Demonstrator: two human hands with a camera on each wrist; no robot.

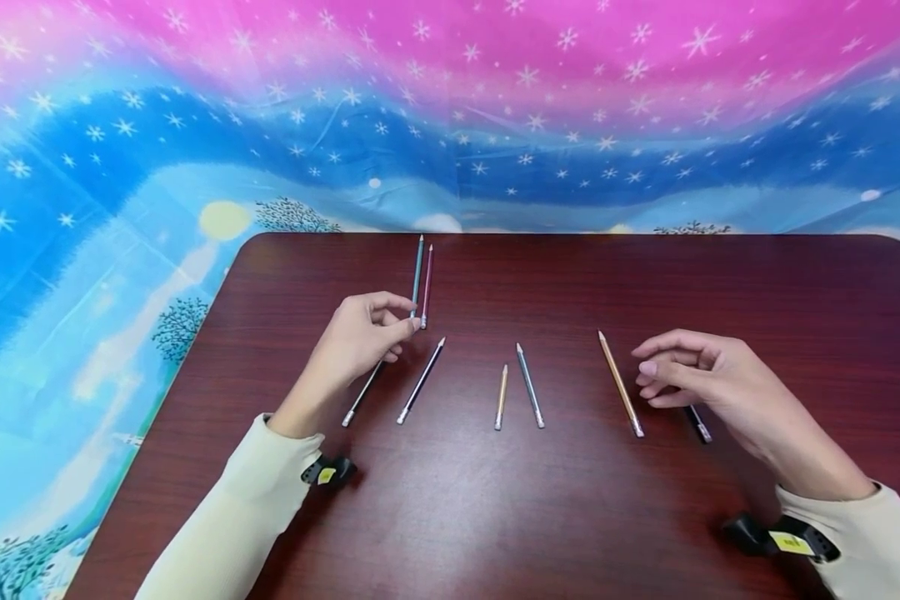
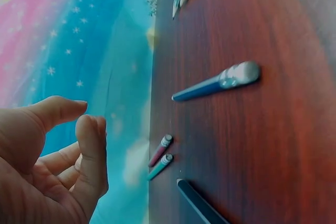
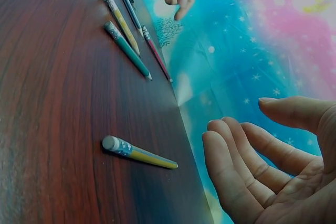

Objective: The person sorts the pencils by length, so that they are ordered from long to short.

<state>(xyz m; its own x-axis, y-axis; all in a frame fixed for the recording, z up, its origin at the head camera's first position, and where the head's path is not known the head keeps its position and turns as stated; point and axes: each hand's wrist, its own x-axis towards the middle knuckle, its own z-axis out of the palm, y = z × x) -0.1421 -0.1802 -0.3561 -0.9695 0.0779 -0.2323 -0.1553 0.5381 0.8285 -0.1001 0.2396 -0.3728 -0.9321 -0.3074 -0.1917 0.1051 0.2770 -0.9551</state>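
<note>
My left hand hovers above the table's left side, its thumb and fingertips bent but with nothing between them. Just past those fingertips lie a teal pencil and a red pencil, side by side. A black pencil is partly hidden beneath this hand; a dark blue pencil lies right of it. Over on the right, my right hand is raised with loosely bent, unfilled fingers. Left of it rests a long yellow pencil, and a dark pencil is mostly covered by it.
Mid-table, a short yellow pencil and a longer grey-blue pencil lie with eraser ends toward me. The dark red wooden table has rounded far corners. Behind its far edge hangs a pink and blue snowflake cloth.
</note>
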